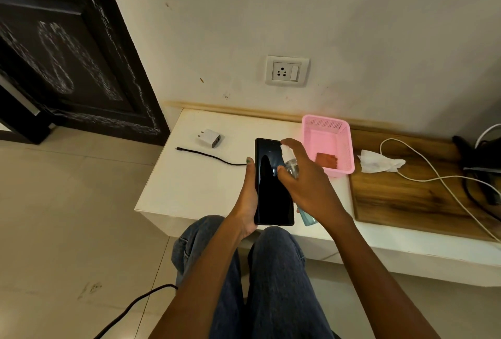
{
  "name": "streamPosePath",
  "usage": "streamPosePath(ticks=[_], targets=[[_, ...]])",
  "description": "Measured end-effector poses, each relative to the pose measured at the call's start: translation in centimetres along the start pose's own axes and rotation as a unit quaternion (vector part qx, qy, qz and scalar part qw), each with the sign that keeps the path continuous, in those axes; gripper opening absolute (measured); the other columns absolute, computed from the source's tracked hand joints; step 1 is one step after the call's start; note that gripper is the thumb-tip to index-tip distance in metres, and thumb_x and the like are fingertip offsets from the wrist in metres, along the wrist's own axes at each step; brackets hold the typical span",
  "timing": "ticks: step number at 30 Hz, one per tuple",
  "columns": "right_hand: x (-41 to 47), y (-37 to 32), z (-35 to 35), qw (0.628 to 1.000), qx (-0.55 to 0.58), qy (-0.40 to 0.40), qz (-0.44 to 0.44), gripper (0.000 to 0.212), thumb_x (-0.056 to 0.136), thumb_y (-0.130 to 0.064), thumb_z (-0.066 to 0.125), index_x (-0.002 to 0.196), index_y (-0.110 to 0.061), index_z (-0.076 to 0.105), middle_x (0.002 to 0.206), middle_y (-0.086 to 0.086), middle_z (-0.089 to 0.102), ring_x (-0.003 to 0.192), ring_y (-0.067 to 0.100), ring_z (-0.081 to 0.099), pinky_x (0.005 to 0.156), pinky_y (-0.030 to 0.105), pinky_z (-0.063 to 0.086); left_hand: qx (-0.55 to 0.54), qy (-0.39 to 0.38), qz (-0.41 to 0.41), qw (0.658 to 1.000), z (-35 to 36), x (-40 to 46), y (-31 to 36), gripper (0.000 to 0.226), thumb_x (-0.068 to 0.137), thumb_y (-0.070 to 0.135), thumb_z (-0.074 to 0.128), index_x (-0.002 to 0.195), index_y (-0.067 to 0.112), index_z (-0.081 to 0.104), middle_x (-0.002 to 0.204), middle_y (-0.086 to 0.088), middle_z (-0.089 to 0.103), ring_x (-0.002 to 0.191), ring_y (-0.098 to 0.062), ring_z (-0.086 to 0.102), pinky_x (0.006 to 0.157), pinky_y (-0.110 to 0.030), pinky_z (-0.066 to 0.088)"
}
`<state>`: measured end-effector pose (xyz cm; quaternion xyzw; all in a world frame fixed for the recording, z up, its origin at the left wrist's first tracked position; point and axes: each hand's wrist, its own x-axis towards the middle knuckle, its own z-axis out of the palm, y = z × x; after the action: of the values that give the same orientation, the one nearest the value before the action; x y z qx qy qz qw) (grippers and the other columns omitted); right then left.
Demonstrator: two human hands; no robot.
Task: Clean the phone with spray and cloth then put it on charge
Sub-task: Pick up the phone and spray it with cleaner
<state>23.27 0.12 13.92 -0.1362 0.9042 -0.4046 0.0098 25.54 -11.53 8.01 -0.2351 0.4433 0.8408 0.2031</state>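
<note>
Your left hand (248, 197) round the phone (273, 189), right hand (306, 178) gripping the spray bottle (291, 166) above it; pink basket (329, 143), charger (210, 138), black cable (208, 155) nearby.

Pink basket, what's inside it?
Inside the pink basket lies one small reddish-brown folded cloth, near its front wall. The right hand covers the basket's front left corner, so anything there is hidden.

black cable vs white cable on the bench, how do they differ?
Colour: the black cable is dark, the white cable pale. Place: the black cable lies on the white bench top near the white charger brick; the white cable lies on the wooden board. Shape: the black cable runs nearly straight, the white cable loops and curves. Shared: neither is plugged into the wall socket or the phone.
</note>
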Motion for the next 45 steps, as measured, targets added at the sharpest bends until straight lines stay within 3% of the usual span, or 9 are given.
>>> streamPosePath(ticks=[10, 17, 21, 26, 31, 33, 34, 38, 45], targets=[[-0.1, -0.3, 0.6, 0.999, 0.001, -0.035, 0.026, 0.048, 0.09, -0.023, 0.051, 0.132, -0.033, 0.031, 0.083, -0.004, 0.053, 0.066, 0.015, 0.059, 0.067, 0.039, 0.058, -0.006, 0.013, -0.012, 1.0, -0.2, 0.3, 0.1, 0.083, 0.074, 0.084, 0.027, 0.12, 0.026, 0.063, 0.121, -0.012, 0.066, 0.111, -0.028, 0.062, 0.103, -0.048, 0.043], [-2.1, -0.4, 0.8, 0.995, 0.069, -0.071, 0.023, 0.044, 0.09, -0.027, 0.052, 0.127, -0.04, 0.031, 0.079, -0.019, 0.049, 0.068, 0.01, 0.059, 0.06, 0.023, 0.053, -0.013, 0.0, -0.002, 1.0, -0.6, 0.6, 0.1, 0.079, 0.072, 0.086, 0.027, 0.112, 0.029, 0.065, 0.105, -0.008, 0.073, 0.093, -0.02, 0.071, 0.065, -0.031, 0.059], [-2.5, -0.8, 1.2, 0.993, 0.072, -0.087, 0.043, 0.043, 0.091, -0.025, 0.051, 0.128, -0.036, 0.032, 0.089, -0.003, 0.053, 0.068, 0.01, 0.058, 0.063, 0.028, 0.056, -0.015, -0.003, 0.004, 1.0, -0.6, 0.7, 0.0, 0.085, 0.072, 0.086, 0.026, 0.12, 0.026, 0.063, 0.114, -0.009, 0.07, 0.105, -0.023, 0.067, 0.084, -0.035, 0.055], [-3.6, -1.4, 1.2, 0.99, 0.11, -0.085, 0.015, 0.048, 0.09, -0.029, 0.053, 0.131, -0.043, 0.031, 0.087, -0.008, 0.055, 0.073, 0.004, 0.058, 0.061, 0.009, 0.046, -0.018, -0.001, 0.006, 1.0, -0.8, 1.1, 0.1, 0.094, 0.071, 0.087, 0.024, 0.129, 0.021, 0.057, 0.124, -0.01, 0.065, 0.116, -0.026, 0.06, 0.106, -0.044, 0.041], [-5.4, -1.9, 2.7, 0.99, 0.095, -0.107, -0.003, 0.046, 0.091, -0.028, 0.05, 0.13, -0.042, 0.03, 0.077, -0.004, 0.058, 0.062, 0.006, 0.058, 0.059, 0.017, 0.05, -0.027, -0.046, -0.006, 0.999, -1.3, 1.0, 0.3, 0.105, 0.079, 0.081, 0.02, 0.123, -0.01, 0.05, 0.071, -0.008, 0.073, 0.064, -0.015, 0.071, 0.058, -0.026, 0.056], [-5.5, -1.8, 3.4, 0.991, 0.091, -0.102, 0.01, 0.045, 0.092, -0.027, 0.05, 0.132, -0.037, 0.031, 0.078, -0.01, 0.054, 0.062, 0.003, 0.057, 0.057, 0.012, 0.049, -0.017, -0.07, -0.011, 0.997, -1.3, 0.8, 0.2, 0.11, 0.078, 0.082, 0.017, 0.117, -0.017, 0.047, 0.07, -0.008, 0.073, 0.063, -0.015, 0.071, 0.056, -0.024, 0.055], [-5.5, -1.8, 3.6, 0.991, 0.092, -0.097, 0.013, 0.045, 0.093, -0.027, 0.05, 0.132, -0.038, 0.031, 0.076, -0.015, 0.052, 0.061, 0.002, 0.057, 0.055, 0.011, 0.049, -0.018, -0.07, -0.008, 0.997, -1.2, 0.7, 0.2, 0.106, 0.079, 0.081, 0.017, 0.118, -0.016, 0.035, 0.07, -0.008, 0.073, 0.063, -0.015, 0.071, 0.057, -0.024, 0.055], [-4.6, -1.4, 2.8, 0.99, 0.128, -0.063, 0.015, 0.046, 0.091, -0.032, 0.051, 0.125, -0.053, 0.029, 0.079, -0.019, 0.054, 0.065, 0.005, 0.061, 0.057, 0.02, 0.054, -0.044, -0.023, -0.01, 0.999, -1.0, 0.8, -0.2, 0.094, 0.075, 0.085, 0.022, 0.119, 0.014, 0.064, 0.114, -0.012, 0.07, 0.108, -0.026, 0.065, 0.087, -0.037, 0.052], [-0.5, 0.0, -0.4, 0.969, 0.244, 0.042, 0.001, 0.045, 0.095, -0.025, 0.049, 0.131, -0.044, 0.03, 0.1, -0.02, 0.047, 0.075, -0.014, 0.058, 0.051, 0.006, 0.049, -0.025, -0.025, -0.001, 0.999, -1.3, 0.4, -0.3, 0.089, 0.075, 0.084, 0.018, 0.107, 0.022, 0.073, 0.109, -0.009, 0.072, 0.098, -0.024, 0.07, 0.076, -0.038, 0.057]])
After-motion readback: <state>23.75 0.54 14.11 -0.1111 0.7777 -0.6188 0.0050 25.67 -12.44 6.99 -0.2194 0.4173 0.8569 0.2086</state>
